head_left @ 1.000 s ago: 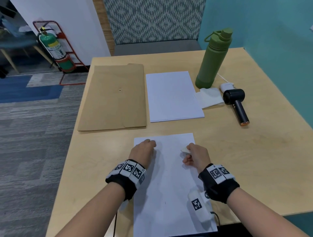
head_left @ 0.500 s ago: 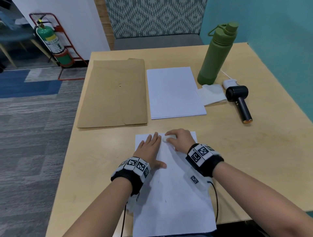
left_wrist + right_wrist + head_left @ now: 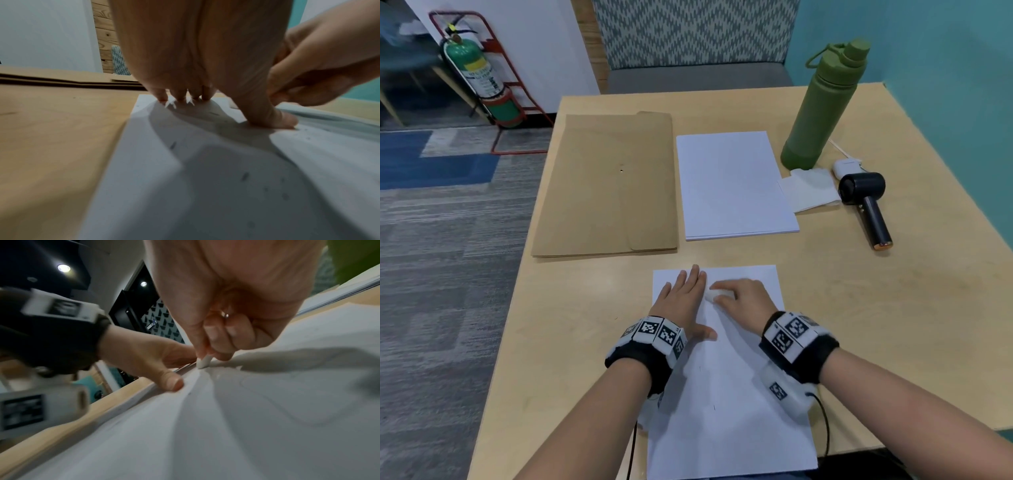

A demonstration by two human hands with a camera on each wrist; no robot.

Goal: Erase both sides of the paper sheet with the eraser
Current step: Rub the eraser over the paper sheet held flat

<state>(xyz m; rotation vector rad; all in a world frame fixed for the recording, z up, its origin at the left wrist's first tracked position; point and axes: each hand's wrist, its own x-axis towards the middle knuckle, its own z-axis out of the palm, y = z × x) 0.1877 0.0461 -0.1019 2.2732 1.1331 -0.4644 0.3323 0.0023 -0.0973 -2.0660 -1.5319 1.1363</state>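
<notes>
A white paper sheet (image 3: pixel 726 404) lies on the near part of the wooden table (image 3: pixel 859 308), with a few short pencil marks on it. My left hand (image 3: pixel 685 301) lies flat on the sheet's upper left part, fingers straight and thumb spread, pressing it down (image 3: pixel 205 91). My right hand (image 3: pixel 739 296) pinches a small white eraser (image 3: pixel 711 295) between thumb and fingertips. The eraser's tip (image 3: pixel 203 362) touches the paper (image 3: pixel 267 418) just beside the left hand's fingers (image 3: pixel 180 356).
A brown envelope (image 3: pixel 606 188) and a stack of white paper (image 3: pixel 732 185) lie further back. A green bottle (image 3: pixel 822 106), a folded tissue (image 3: pixel 808 188), a white case (image 3: pixel 846 166) and a black handheld fan (image 3: pixel 868 205) stand at the right. The table's near edge lies under my forearms.
My left hand opened from a curled rest to flat on the sheet. My right hand carried the eraser left from the sheet's right edge to beside the left fingers and down onto the paper.
</notes>
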